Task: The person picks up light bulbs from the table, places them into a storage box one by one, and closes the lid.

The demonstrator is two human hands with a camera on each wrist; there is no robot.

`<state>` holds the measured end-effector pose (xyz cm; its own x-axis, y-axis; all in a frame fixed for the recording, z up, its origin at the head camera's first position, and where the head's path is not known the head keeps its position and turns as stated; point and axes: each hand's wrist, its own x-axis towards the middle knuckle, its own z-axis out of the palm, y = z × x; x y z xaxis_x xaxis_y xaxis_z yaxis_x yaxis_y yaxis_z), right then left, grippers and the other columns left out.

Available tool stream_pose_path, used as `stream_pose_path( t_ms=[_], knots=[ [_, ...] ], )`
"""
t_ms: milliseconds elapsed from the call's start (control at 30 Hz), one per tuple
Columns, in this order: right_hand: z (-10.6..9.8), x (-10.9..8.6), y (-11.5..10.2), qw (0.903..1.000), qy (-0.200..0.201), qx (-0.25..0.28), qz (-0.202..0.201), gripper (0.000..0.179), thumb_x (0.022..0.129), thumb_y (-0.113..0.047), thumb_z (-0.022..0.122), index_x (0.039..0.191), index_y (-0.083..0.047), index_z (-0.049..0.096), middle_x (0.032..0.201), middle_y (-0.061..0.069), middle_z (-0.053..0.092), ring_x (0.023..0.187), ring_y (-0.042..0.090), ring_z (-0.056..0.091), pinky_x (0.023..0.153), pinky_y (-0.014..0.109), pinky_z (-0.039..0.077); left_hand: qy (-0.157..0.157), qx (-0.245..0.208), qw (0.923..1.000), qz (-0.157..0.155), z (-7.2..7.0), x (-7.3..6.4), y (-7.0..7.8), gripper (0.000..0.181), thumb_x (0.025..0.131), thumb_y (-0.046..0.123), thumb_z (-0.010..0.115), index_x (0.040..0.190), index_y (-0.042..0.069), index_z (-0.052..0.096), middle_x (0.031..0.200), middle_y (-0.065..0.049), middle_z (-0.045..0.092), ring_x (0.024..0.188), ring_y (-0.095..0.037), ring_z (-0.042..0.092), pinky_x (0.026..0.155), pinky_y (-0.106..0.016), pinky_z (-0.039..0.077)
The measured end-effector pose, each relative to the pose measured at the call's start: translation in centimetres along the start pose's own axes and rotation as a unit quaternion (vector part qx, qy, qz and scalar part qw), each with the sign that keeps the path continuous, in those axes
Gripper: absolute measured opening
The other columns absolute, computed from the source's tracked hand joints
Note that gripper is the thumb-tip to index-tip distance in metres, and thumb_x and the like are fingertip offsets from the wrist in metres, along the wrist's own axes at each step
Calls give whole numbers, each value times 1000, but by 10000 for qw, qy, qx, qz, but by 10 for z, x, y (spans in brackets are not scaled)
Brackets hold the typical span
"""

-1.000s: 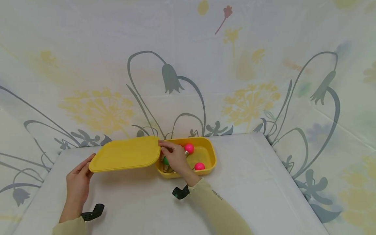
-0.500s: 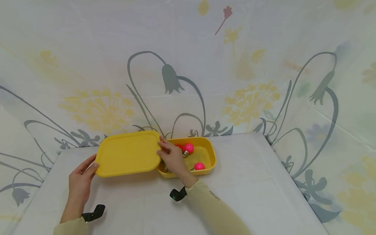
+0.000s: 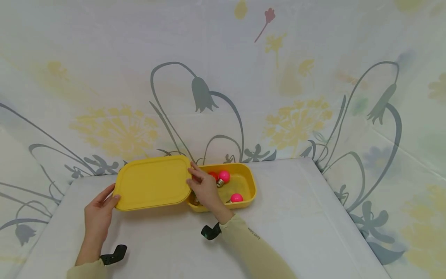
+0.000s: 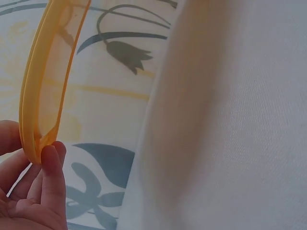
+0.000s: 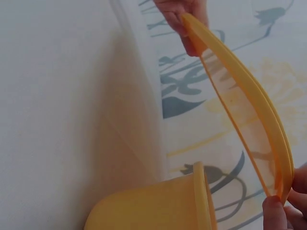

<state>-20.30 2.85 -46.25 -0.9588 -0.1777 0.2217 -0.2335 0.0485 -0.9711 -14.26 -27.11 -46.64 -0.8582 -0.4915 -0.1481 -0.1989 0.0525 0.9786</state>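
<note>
A yellow plastic lid point(image 3: 153, 182) is held up off the table by both hands, its flat face tilted toward the head camera. My left hand point(image 3: 99, 213) pinches its left end, thumb on one side and fingers on the other, as the left wrist view also shows. At the right end my right hand point(image 3: 207, 192) grips the edge between thumb and fingers. Just right of the lid stands a yellow box point(image 3: 253, 190), uncovered, with round-headed bulbs inside: a pink bulb point(image 3: 224, 176), another pink bulb point(image 3: 237, 198) and a red bulb point(image 3: 213, 175). The right hand hides the box's left part.
A white cloth point(image 3: 296, 224) covers the table. Behind it hangs a pale curtain point(image 3: 223, 46) with flower prints, close to the box's back. Black wrist-worn devices point(image 3: 114, 254) sit at both wrists.
Over the second, the lid tilted up to face the camera more, and its left end shifted right with my left hand. A red bulb came into view; my right hand now covers the green one.
</note>
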Motion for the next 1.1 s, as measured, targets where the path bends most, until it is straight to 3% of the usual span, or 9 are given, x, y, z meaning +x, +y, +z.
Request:
stream_pose_path(
  t_ms=[167,300,400,833,1100],
  knots=[
    [-1,0,0,9994,-13,357,28,49,93,2,66,140,1,53,152,6,45,129,20,53,96,26,48,44,287,9995,151,1,-1,1,53,97,16,65,147,14,50,150,-10,47,132,-17,51,83,-6,45],
    [-2,-1,1,9994,-22,337,24,52,93,0,67,142,0,51,150,4,47,128,21,55,95,27,49,89,734,9966,364,2,-2,0,53,97,18,64,148,13,49,149,-9,49,132,-18,51,86,-8,45],
    [-4,0,2,9997,-47,253,48,52,93,-2,67,143,-1,51,150,2,48,127,20,56,95,26,49,117,825,9956,438,3,-3,0,52,97,17,65,147,12,50,147,-8,51,131,-19,51,86,-8,45],
    [-19,-1,2,9993,10,377,-12,49,93,0,67,140,4,52,148,10,49,126,27,56,95,29,49,-13,716,9958,566,14,-9,-2,52,96,14,66,145,9,51,145,-11,53,127,-16,55,85,-8,46],
    [-35,0,8,9988,26,444,220,48,93,3,65,139,5,52,149,15,47,126,32,55,96,31,49,-142,605,9954,732,27,-15,-2,50,95,10,67,143,7,54,141,-14,56,119,-9,58,85,-8,47]
  ],
)
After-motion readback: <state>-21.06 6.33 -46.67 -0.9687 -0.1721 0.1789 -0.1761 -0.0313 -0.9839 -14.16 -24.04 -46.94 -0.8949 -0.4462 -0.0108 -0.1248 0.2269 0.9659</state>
